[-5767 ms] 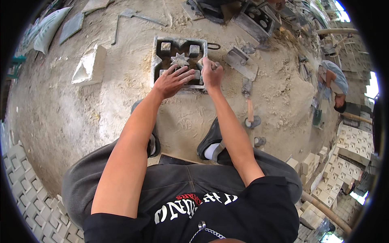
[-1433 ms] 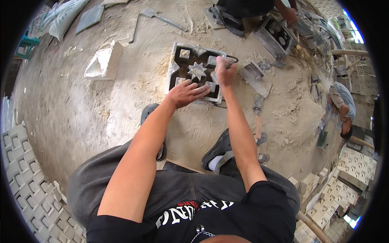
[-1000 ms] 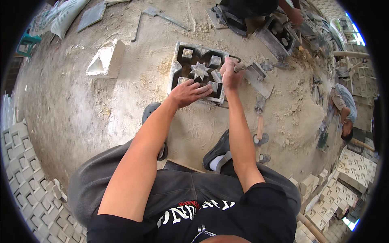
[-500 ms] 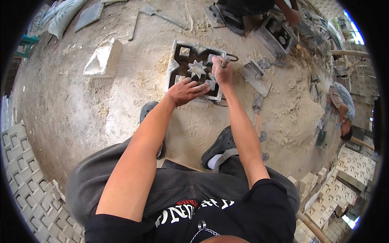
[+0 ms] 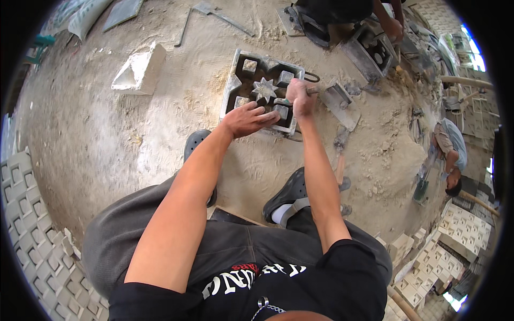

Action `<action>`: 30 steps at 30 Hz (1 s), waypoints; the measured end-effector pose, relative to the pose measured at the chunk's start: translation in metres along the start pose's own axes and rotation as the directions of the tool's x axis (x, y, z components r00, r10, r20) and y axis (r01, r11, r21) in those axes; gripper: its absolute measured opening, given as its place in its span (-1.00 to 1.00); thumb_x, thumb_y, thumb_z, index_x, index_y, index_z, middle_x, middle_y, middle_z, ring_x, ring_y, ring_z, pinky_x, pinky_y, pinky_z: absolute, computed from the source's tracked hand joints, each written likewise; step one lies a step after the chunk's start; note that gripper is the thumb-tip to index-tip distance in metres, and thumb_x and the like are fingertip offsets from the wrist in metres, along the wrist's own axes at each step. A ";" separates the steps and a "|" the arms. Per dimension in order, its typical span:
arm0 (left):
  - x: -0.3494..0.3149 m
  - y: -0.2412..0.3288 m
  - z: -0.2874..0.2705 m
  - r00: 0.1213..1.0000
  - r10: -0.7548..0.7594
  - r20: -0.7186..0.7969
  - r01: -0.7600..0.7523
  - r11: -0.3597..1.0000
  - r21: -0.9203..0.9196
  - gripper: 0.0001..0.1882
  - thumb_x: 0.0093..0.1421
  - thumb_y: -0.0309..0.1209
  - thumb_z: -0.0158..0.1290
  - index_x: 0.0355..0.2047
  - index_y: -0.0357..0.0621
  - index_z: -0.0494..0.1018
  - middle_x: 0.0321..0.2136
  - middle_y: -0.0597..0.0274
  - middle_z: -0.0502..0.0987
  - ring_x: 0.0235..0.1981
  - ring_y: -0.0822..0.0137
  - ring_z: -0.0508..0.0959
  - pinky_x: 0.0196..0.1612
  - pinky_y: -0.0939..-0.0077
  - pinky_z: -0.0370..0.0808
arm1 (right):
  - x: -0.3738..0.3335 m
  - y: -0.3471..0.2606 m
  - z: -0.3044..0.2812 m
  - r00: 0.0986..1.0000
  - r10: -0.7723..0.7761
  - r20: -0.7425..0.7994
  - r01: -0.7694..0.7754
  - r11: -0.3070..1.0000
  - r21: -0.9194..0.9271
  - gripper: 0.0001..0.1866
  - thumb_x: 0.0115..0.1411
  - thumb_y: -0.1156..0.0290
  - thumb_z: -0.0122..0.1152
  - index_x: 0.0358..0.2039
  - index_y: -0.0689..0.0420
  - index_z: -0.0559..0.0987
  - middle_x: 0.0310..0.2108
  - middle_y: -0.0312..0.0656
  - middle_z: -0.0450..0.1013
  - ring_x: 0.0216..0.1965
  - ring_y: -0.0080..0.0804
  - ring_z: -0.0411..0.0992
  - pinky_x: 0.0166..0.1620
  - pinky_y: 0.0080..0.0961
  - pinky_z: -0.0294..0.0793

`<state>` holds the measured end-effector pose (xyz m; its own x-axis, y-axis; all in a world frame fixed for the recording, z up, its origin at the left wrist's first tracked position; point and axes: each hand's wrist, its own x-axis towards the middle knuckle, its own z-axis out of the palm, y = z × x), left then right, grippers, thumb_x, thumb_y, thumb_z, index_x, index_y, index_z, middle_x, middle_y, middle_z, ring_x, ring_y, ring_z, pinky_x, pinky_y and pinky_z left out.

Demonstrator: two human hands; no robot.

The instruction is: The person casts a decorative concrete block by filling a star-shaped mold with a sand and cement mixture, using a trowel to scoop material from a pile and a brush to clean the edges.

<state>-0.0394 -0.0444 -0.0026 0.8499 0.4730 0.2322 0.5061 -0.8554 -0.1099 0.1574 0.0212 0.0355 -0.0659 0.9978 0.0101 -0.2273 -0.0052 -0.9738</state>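
A square metal mould (image 5: 231,91) lies on the dusty ground before me, with a star-shaped block (image 5: 264,89) at its centre and several square blocks in its corners. My left hand (image 5: 249,119) rests over its near side, fingers stretched toward the near right block. Closed round a short-handled tool (image 5: 312,91), my right hand (image 5: 301,99) is above the mould's right side. The tool's working end reaches inward over the mould; its kind is not clear. A metal loop handle (image 5: 311,77) sticks out from the mould's right side.
A pale cast block (image 5: 140,69) sits to the left. On the right lie a metal plate with an upright piece (image 5: 340,104) and a trowel (image 5: 341,138). At the top right another person's hand (image 5: 395,30) works at a second mould (image 5: 369,53). Patterned blocks (image 5: 465,227) are stacked lower right.
My right hand has moved a little down and tilted, its tool now lying flatter with the handle pointing right. My left hand stays on the mould. The whole view has shifted slightly.
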 end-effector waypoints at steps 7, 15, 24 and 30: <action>0.006 -0.001 0.001 0.998 0.037 -0.043 -0.038 0.999 -0.017 -0.35 0.14 -0.37 -0.01 0.30 0.14 0.27 0.21 0.57 0.32 -0.13 0.49 0.41 -0.07 0.54 0.40 | -0.005 0.028 -0.010 0.993 -0.109 -0.051 0.107 0.994 -0.029 -0.55 0.24 0.39 -0.02 -0.80 0.10 0.21 -0.77 -0.38 0.17 -0.72 -0.62 0.08 -0.60 -0.53 0.02; 0.002 -0.001 0.007 0.997 0.024 -0.075 -0.025 1.000 -0.006 -0.33 0.13 -0.36 -0.01 0.31 0.16 0.24 0.18 0.57 0.33 -0.13 0.48 0.41 -0.06 0.52 0.39 | -0.016 0.005 0.002 0.986 -0.158 -0.060 0.156 0.987 -0.038 -0.61 0.23 0.43 0.01 -0.75 0.16 0.27 -0.74 -0.43 0.18 -0.68 -0.66 0.09 -0.57 -0.52 0.03; -0.002 -0.002 -0.002 0.998 0.003 -0.064 -0.003 1.000 0.010 -0.35 0.12 -0.37 0.01 0.29 0.16 0.29 0.16 0.59 0.34 -0.17 0.49 0.39 -0.10 0.52 0.39 | -0.016 -0.011 0.015 0.988 -0.143 -0.066 0.144 0.990 0.013 -0.59 0.24 0.42 0.00 -0.75 0.13 0.21 -0.74 -0.43 0.14 -0.68 -0.70 0.08 -0.60 -0.55 -0.04; 0.001 0.000 0.000 0.999 0.019 -0.043 -0.019 1.000 -0.006 -0.34 0.13 -0.35 0.00 0.30 0.17 0.27 0.18 0.60 0.32 -0.16 0.49 0.39 -0.07 0.52 0.38 | -0.010 0.010 0.018 0.994 -0.006 -0.112 -0.007 0.994 -0.112 -0.53 0.29 0.37 -0.06 -0.76 0.04 0.11 -0.74 -0.46 0.02 -0.70 -0.64 -0.05 -0.60 -0.52 -0.07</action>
<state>-0.0389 -0.0439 -0.0027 0.8524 0.4471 0.2710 0.4886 -0.8657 -0.1087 0.1384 0.0104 0.0300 0.0451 0.9989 -0.0101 -0.1164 -0.0048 -0.9932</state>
